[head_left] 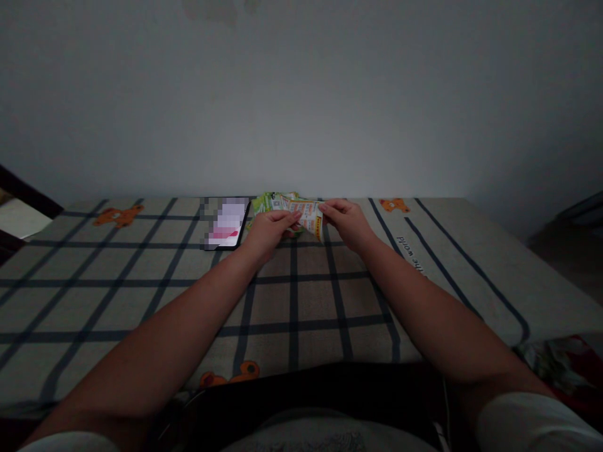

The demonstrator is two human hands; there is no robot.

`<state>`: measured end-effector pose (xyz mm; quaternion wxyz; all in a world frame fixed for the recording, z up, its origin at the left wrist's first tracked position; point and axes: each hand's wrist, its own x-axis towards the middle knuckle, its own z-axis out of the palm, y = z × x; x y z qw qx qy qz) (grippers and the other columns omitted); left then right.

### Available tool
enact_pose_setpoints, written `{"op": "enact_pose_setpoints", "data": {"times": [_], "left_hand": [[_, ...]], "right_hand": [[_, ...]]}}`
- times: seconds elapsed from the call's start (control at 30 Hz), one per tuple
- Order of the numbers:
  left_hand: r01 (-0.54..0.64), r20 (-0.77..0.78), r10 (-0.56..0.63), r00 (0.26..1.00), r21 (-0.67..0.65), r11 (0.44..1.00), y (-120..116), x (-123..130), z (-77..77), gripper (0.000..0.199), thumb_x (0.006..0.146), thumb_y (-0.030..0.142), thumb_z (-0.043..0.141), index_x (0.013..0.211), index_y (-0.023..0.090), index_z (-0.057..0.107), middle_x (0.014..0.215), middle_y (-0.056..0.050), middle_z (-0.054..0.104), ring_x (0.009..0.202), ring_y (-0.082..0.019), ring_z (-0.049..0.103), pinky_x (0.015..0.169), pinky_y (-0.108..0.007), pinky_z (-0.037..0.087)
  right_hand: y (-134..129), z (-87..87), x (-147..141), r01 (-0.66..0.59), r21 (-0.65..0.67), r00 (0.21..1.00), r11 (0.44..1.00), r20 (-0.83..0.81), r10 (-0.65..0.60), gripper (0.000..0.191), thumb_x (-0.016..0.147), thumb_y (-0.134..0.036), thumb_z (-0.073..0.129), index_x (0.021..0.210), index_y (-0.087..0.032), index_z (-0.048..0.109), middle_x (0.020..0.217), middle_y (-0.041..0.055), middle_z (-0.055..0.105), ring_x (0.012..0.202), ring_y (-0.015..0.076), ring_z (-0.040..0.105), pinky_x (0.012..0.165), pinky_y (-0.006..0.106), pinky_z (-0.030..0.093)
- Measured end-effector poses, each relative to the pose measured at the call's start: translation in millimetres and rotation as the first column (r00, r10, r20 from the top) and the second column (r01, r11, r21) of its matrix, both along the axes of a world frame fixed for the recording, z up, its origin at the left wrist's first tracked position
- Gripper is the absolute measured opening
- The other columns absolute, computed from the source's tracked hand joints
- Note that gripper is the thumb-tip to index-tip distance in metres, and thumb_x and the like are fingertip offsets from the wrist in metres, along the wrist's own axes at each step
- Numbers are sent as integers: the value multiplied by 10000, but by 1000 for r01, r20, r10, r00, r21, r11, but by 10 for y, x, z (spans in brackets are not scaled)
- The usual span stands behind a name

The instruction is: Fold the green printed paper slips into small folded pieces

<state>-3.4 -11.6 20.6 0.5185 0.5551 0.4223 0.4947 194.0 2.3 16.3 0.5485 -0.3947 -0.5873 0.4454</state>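
Note:
Between my two hands is a small printed packet (308, 215), white with orange and yellow print. My left hand (268, 231) pinches its left side between thumb and fingers. At its upper right corner, my right hand (346, 220) grips the edge, with the thumb and fingertips pressed together. Green and white packets (272, 201) lie on the table just behind my left hand, partly hidden by it and by the held packet. What the held packet contains cannot be seen.
A phone (228, 225) with a lit, partly blurred screen lies left of my left hand. The table has a checked tablecloth (311, 301) with bear prints. A plain wall (301, 113) rises behind the table's far edge. Dark chair parts (21, 191) stand at the left.

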Motion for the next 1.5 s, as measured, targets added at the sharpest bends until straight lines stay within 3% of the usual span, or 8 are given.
{"op": "enact_pose_setpoints", "data": {"times": [0.2,0.5,0.73,0.97,1.17,1.5], "left_hand": [[19,95,-18,995,-15,1000,-34,8,34,313,719,480,793,840,192,765,868,-33,728,757,-139,624,568,-207,445],[0,170,13,985,-77,997,-5,-3,36,356,644,486,848,749,166,732,766,-38,687,691,-124,605,569,-210,453],[20,210,-5,978,-73,997,11,-4,32,359,665,473,833,842,175,740,908,-62,723,771,-142,639,616,-220,482],[24,235,-5,972,-78,997,16,-11,42,310,688,440,824,830,178,739,896,-61,721,760,-130,631,589,-205,456],[-82,224,96,970,-71,994,1,9,78,363,657,489,830,838,190,731,890,-55,723,755,-141,637,561,-209,443],[-117,294,135,946,-78,990,6,16,73,354,656,466,832,841,187,716,821,-26,699,725,-122,625,540,-202,433]], "right_hand": [[-25,35,-5,-5,1,1000,1000,-24,5,333,728,-488,755,751,-162,691,652,-14,610,630,106,529,653,269,431],[-28,10,3,-14,12,999,1000,38,14,306,789,-474,708,747,-171,710,644,-5,612,629,113,538,653,286,441],[-40,37,4,34,19,996,999,78,-36,321,766,-497,710,755,-176,708,666,7,633,646,123,546,666,298,462],[-52,57,-7,29,39,996,999,81,-32,333,759,-506,707,734,-175,685,651,4,622,637,123,540,652,295,452],[-52,62,-11,49,52,992,997,114,-55,356,738,-534,711,748,-178,687,653,3,630,642,128,548,658,295,453],[-79,82,-24,45,63,991,997,120,-53,325,749,-505,708,726,-182,673,649,3,627,634,127,548,656,304,463]]}}
